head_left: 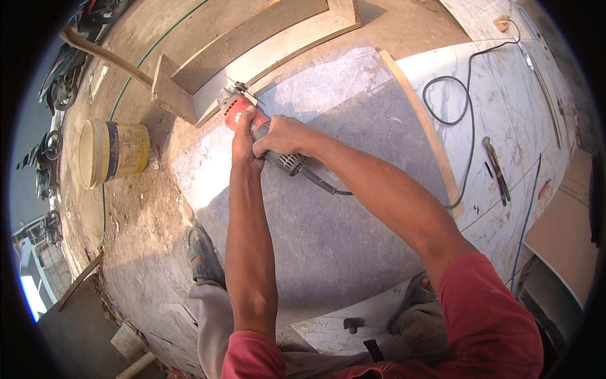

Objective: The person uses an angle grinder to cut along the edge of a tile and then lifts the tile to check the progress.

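Both my hands hold a red and black angle grinder (235, 111) over the far left part of a large grey tile (303, 252). My left hand (244, 146) is wrapped round the grinder's body just behind its red head. Slightly behind it, my right hand (290, 135) grips the dark rear part. The vented tail (292, 164) and its cord point back toward me. The grinder's head is by the tile's far left edge; whether its disc touches the tile I cannot tell.
A wooden frame (287, 54) lies just beyond the tile. A yellowish bucket (132, 151) is at left, near a green hose (151, 48). Black cable (470, 104) loops over white marbled tiles at right, beside pincers (495, 165). A wood strip (421, 114) borders the grey tile.
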Available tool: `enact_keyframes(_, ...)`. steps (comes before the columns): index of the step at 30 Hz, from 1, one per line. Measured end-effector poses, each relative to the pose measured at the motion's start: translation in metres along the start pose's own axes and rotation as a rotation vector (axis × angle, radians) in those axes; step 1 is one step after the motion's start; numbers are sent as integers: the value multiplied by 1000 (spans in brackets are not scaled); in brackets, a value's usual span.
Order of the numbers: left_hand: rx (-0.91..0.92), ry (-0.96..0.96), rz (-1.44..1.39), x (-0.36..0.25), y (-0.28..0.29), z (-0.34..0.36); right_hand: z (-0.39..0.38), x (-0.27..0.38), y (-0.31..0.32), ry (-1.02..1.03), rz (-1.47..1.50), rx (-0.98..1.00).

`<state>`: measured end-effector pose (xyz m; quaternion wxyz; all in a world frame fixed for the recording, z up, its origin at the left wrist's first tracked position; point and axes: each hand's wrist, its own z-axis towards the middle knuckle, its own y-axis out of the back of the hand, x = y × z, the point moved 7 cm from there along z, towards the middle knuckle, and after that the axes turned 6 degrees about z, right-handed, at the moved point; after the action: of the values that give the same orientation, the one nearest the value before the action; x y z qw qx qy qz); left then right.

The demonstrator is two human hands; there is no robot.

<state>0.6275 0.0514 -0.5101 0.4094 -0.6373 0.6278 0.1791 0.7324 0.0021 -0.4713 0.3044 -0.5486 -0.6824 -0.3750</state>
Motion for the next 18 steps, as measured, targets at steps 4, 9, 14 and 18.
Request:
enact_keyframes(4, -7, 10, 6, -1, 5, 1, -4, 5, -3, -8, 63, 16)
enact_keyframes(9, -5, -5, -28, 4, 3, -2, -4, 2, -1, -10, -30, 12)
enact_keyframes(14, 0, -57, -60, 1, 2, -4, -5, 4, 1, -30, -93, 61)
enact_keyframes(18, 19, -46, -56, 3, 2, 1, -6, 4, 3, -10, -103, 10)
